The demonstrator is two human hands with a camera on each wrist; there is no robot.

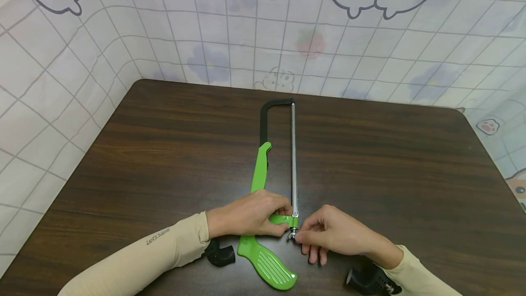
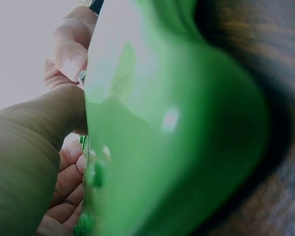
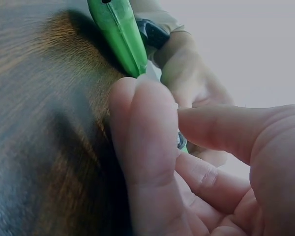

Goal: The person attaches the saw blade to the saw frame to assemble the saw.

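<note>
A hacksaw with a green handle and a black front frame lies on the table, its silver blade on the right side. Across the frame, my left hand holds the short green arm at the blade's near end between thumb and fingers. My right hand pinches the metal wing nut just below that arm with thumb and forefinger. Green plastic fills much of the left wrist view. In the right wrist view, fingers largely hide the nut.
The hacksaw rests on a dark wood-grain table. Black wrist devices sit under both forearms, close to the table's near side. A white gridded cloth with cartoon prints hangs behind and at the sides.
</note>
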